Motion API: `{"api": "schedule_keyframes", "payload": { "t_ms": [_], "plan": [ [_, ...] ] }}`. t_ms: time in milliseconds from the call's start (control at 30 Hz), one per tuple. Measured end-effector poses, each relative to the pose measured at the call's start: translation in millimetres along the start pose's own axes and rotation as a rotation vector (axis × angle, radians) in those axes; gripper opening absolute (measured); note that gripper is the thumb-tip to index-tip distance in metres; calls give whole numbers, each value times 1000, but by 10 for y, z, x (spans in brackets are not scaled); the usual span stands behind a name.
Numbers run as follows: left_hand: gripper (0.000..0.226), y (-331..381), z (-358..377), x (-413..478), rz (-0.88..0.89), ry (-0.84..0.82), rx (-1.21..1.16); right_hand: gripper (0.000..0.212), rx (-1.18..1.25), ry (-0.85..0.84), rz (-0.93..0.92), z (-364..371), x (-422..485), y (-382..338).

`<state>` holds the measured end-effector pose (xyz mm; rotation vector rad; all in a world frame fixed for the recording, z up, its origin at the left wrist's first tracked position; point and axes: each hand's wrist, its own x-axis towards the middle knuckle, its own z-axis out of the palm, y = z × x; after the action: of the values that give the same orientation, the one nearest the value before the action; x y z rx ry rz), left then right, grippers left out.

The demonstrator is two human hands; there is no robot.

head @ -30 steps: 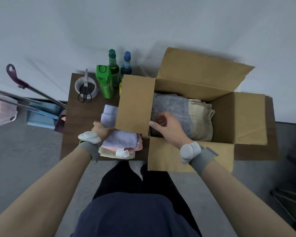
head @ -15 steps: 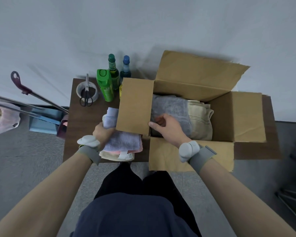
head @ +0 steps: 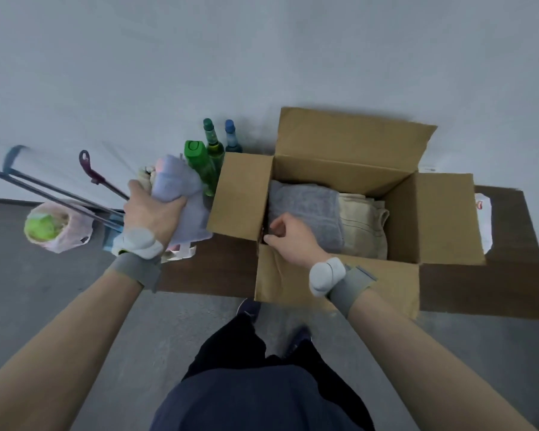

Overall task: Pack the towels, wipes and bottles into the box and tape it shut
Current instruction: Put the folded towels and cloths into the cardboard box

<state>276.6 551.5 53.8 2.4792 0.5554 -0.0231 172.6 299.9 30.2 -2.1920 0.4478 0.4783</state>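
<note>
An open cardboard box (head: 442,213) stands on a dark wooden table (head: 218,262). Inside it lie a folded grey towel (head: 305,206) and a beige towel (head: 364,225). My left hand (head: 151,209) grips a stack of folded towels (head: 181,194), lavender on top with pink and cream beneath, lifted above the table left of the box. My right hand (head: 288,237) reaches into the box's near left corner beside the grey towel, its fingers curled; what they hold is hidden. Three bottles (head: 212,157), two green and one blue-capped, stand behind the box's left flap.
A white packet (head: 484,222) lies on the table right of the box. Metal poles (head: 59,194) and a pink bag holding something green (head: 53,228) stand to the left on the floor. My legs are below the table's front edge.
My left hand has lifted the towel stack up off the table, and it now hides the tape roll and scissors. My right hand stays in the box corner. The camera has shifted left.
</note>
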Motion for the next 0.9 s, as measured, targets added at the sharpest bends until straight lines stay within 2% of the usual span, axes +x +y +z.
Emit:
{"api": "schedule_keyframes", "payload": {
  "t_ms": [133,300,467,567,667,733,833,900],
  "plan": [
    [69,339,-328,-254,55,239,-54,31,30,-4,-68,-193,-121,-10],
    [69,785,-658,-633,120,425,-87,36,157,22,-136,-394,-271,-32],
    [61,1359,-847,-1174,253,470,-124,70,454,24,-209,-685,-503,-86],
    [52,1678,-808,-1521,345,371,-188,86,718,42,-185,-904,-616,-77],
    [52,1918,-647,-1797,406,216,-281,95,843,108,-176,-1143,-723,5],
    [54,2050,-464,-1953,419,58,-351,91,950,144,-159,-1305,-809,152],
    [56,2177,-109,-2136,374,-281,-513,68,1130,160,-139,-1489,-883,516],
    [51,2188,110,-2184,340,-468,-597,71,1172,165,-97,-1567,-929,749]
  ]
}}
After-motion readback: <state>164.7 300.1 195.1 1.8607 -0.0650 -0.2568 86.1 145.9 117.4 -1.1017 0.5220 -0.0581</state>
